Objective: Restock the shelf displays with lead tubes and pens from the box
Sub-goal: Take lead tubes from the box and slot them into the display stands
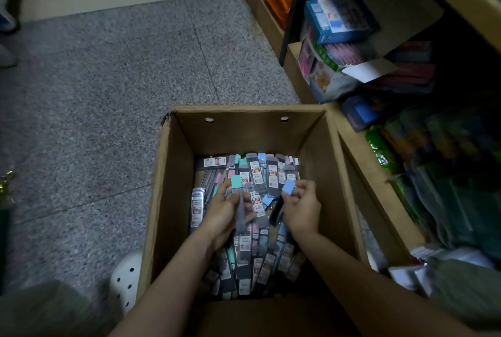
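An open cardboard box (173, 174) stands on the floor, its bottom covered with several lead tubes (271, 174) in clear packs with teal, blue and pink caps. Both my hands are down inside it. My left hand (221, 214) grips a tube with a teal cap (236, 182), held upright. My right hand (301, 209) pinches a tube with a blue cap (288, 187) and dark body. Between the hands lies another labelled tube (257, 205).
Shelving (295, 71) on the right holds stacked stationery boxes (336, 22) and coloured packs (423, 163) low down. Grey speckled floor (108, 79) spreads to the left and beyond the box. A white perforated clog (126, 279) sits by the box's left wall.
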`<act>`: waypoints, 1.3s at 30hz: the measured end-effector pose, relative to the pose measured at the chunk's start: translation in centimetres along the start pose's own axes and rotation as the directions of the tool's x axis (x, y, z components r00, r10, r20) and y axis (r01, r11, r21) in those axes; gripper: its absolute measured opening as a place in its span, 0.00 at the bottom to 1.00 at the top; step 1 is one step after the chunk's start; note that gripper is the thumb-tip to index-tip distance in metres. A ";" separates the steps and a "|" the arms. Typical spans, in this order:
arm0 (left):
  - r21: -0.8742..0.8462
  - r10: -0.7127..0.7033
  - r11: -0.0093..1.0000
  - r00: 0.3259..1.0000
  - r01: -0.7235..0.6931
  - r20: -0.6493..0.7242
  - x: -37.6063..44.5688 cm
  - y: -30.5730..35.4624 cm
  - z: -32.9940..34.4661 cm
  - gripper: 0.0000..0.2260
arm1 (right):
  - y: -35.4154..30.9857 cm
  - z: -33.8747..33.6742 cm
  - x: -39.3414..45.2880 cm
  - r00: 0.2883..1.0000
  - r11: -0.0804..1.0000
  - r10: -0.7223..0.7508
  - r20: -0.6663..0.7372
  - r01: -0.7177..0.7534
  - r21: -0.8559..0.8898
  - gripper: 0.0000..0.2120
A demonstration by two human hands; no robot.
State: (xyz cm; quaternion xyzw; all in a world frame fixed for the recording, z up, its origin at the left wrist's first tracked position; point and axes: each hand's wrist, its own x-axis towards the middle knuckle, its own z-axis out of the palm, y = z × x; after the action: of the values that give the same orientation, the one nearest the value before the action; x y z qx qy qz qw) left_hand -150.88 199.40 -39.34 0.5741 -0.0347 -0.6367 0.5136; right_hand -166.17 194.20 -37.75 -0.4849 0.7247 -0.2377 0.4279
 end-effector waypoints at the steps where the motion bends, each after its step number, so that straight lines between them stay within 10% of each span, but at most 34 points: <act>1: 0.018 0.015 1.000 1.000 -0.015 0.013 -0.3 0.3 0.3 0.16 | -0.4 -0.4 -0.2 0.999 0.998 -0.019 0.027 0.017 0.059 0.11; 10: -0.042 0.034 0.999 0.981 -0.026 0.194 -4.8 3.0 3.3 0.15 | -4.8 -4.1 -3.5 0.896 0.801 0.200 0.397 -0.383 0.461 0.14; 18: 0.101 0.127 0.980 0.928 -0.172 0.352 -9.3 7.2 7.5 0.10 | -10.3 -8.7 -5.9 0.895 0.732 0.035 0.445 -0.326 0.598 0.14; 24: 0.242 0.230 0.883 0.820 -0.402 0.524 -12.3 11.1 12.4 0.05 | -14.1 -13.8 -7.9 0.967 0.797 -0.154 0.202 0.000 0.604 0.11; 31: 0.391 0.143 0.693 0.647 -0.606 0.749 -15.6 15.1 19.9 0.09 | -18.4 -22.7 -9.7 0.866 0.867 -0.458 -0.201 0.485 0.114 0.04; 39: 0.378 0.009 0.744 0.574 -0.551 0.819 -16.7 14.0 24.1 0.09 | -21.4 -33.1 -12.6 0.709 0.787 -0.616 -0.343 0.537 -0.303 0.02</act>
State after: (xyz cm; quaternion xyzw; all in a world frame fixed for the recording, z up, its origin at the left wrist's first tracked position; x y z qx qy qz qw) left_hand -163.89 191.31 -10.71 0.3585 -0.5472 -0.6769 0.3375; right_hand -181.56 194.42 0.64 -0.6604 0.6292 -0.3927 0.1175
